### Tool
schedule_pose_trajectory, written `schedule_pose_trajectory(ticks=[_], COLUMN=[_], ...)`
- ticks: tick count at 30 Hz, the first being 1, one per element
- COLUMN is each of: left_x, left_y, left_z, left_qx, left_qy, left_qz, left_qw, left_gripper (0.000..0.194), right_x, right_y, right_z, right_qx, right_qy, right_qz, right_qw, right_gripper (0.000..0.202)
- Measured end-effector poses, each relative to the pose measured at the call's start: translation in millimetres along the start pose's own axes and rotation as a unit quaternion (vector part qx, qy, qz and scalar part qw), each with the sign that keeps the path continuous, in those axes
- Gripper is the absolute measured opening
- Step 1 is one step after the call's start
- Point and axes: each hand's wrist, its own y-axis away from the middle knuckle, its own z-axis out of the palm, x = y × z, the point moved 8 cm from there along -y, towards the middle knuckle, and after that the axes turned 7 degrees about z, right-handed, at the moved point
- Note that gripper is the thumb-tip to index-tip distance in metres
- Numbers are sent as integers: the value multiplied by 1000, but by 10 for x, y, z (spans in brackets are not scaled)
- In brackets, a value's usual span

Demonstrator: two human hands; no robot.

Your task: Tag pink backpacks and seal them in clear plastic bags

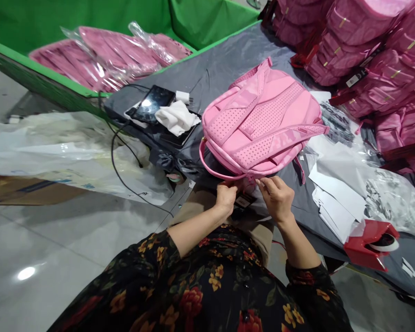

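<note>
Although printing shows in several places, little of it is legible: dark letters on a clear plastic bag (337,121) are inverted and creased, and the white tag (352,80) on the stacked pink backpacks (352,27) is too small to read. A black tag (244,201) with a pale label, likewise unreadable, hangs between the hands. The pink backpack (263,110) lies strap side up on the grey-covered table (228,53), its near end at the table's edge, close to the wearer's body. The left hand (226,197) is half closed, fingers curled in at that near end, just below the handle loop; whether it grips anything cannot be told. The right hand (278,197) brings thumb and forefinger together in a pinch on the backpack's near edge, the other fingers folded. Grey cloth shows beyond the backpack toward the green-lined bin (207,23), and in a strip between the right hand and the white papers (337,205). To the left, a white cloth (178,117) and a phone (155,103) sit near the edge; to the right, a red tape dispenser (358,244) bounds the near side.
</note>
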Motion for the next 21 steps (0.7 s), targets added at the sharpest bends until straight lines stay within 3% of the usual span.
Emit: schedule_pose_trajectory(ticks=[4, 6, 11, 15, 21], left_x=[-173, -196, -132, -72, 44], left_y=[33, 56, 107, 128, 169], left_z=[81, 84, 90, 46, 56], left_qx=[15, 35, 21, -14, -38], left_qy=[32, 42, 104, 90, 63], left_qz=[-120, -141, -125, -112, -101], left_qw=[992, 988, 986, 989, 992], left_gripper=[22, 19, 18, 25, 32], right_x=[-170, -253, -480, -641, -533], right_y=[-91, -145, -168, 10, 278], right_z=[-153, -199, -7, 230, 264], right_qx=[33, 47, 20, -6, 1], right_qy=[64, 83, 81, 70, 67], right_qz=[-18, -25, 1, 0, -23], right_qw=[997, 995, 996, 998, 997], right_gripper=[34, 39, 44, 29, 14])
